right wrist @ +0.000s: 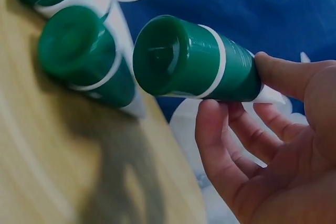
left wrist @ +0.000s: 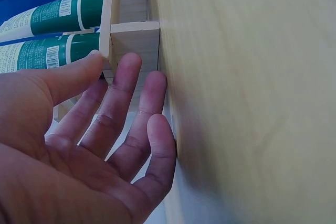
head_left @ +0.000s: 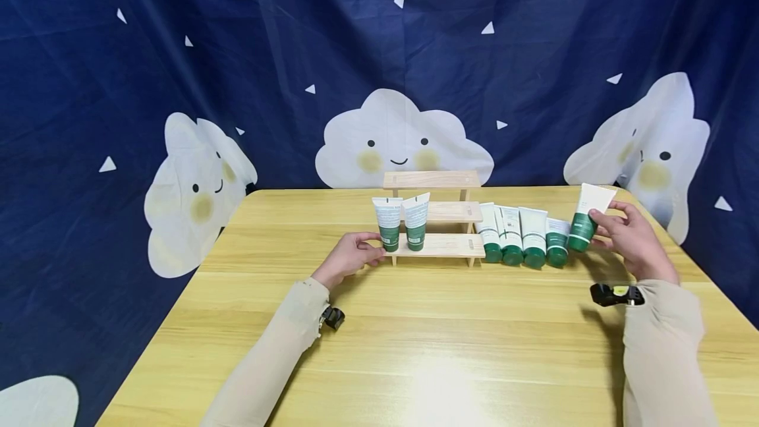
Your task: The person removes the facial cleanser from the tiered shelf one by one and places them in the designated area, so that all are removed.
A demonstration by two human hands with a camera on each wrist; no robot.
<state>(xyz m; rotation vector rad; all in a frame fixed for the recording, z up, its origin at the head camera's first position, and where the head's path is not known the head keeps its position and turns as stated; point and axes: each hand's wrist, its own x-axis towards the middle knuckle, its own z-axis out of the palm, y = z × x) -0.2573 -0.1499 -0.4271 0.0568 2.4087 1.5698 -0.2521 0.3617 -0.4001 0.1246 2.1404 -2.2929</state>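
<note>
While the R hand (head_left: 633, 240) pinches a green-and-white squeeze tube (head_left: 582, 225), cap down & clear of the tabletop (head_left: 486, 321), the L hand (head_left: 351, 257) grips the lowest tier's L end on a wooden 3-tier stand (head_left: 452, 245). Two tubes (head_left: 417, 223) stand there, caps down; four others (head_left: 534, 234) lie in a row btwn stand & R hand.

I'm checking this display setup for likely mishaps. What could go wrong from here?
The right hand pinches the raised tube beside the row of tubes; a slip might drop it or knock its neighbours.

The two standing tubes are close together on their caps, so one tipping could topple the other.

The left hand is at the left end of the wooden rack; a bump there might shift it.
</note>
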